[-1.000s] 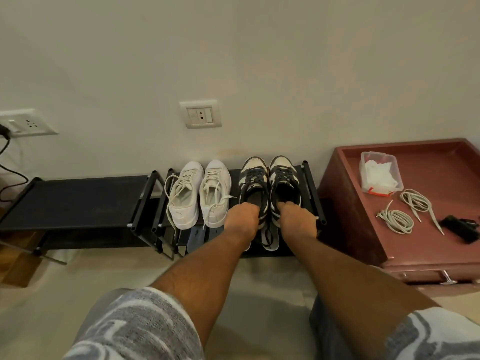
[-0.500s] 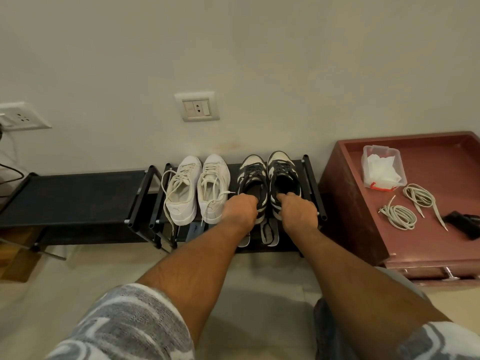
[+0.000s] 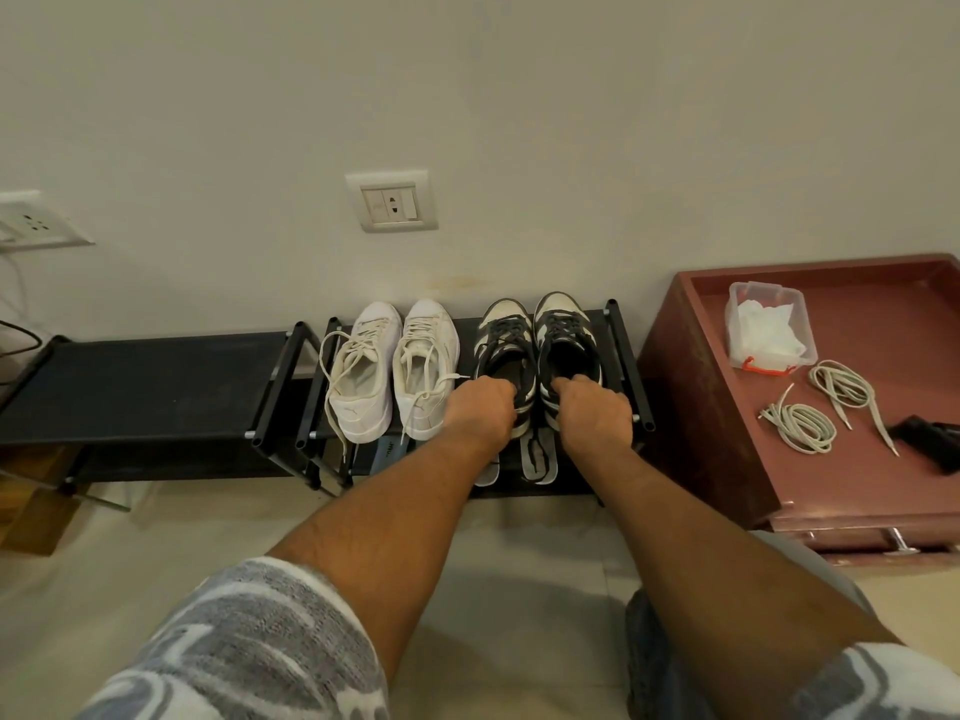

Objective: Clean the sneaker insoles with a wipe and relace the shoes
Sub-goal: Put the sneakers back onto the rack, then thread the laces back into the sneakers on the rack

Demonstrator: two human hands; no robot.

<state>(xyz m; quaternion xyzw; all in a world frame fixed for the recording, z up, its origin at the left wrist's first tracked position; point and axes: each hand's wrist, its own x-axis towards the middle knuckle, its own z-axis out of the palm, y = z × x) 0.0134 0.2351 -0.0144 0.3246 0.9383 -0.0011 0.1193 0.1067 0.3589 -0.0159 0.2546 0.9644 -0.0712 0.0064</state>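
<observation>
Two black-and-cream sneakers stand side by side on the black shoe rack (image 3: 626, 356), toes to the wall. My left hand (image 3: 480, 410) grips the heel of the left black sneaker (image 3: 506, 335), fingers hooked inside. My right hand (image 3: 595, 413) holds the heel of the right black sneaker (image 3: 563, 332) the same way. A white sneaker pair (image 3: 395, 366) with loose laces sits to their left. On the red-brown cabinet (image 3: 701, 407) at the right lie two coiled pale laces (image 3: 802, 426) (image 3: 844, 387) and a clear box of wipes (image 3: 769, 332).
A second black rack (image 3: 140, 387) extends to the left. Grey flat soles (image 3: 537, 454) lie on the lower shelf under my hands. A black object (image 3: 930, 444) rests at the cabinet's right edge. Wall sockets (image 3: 392, 202) sit above. My knees fill the bottom of the view.
Both hands have closed further into the heels of the black sneakers. The view has shifted slightly, and the shoes stay on the rack.
</observation>
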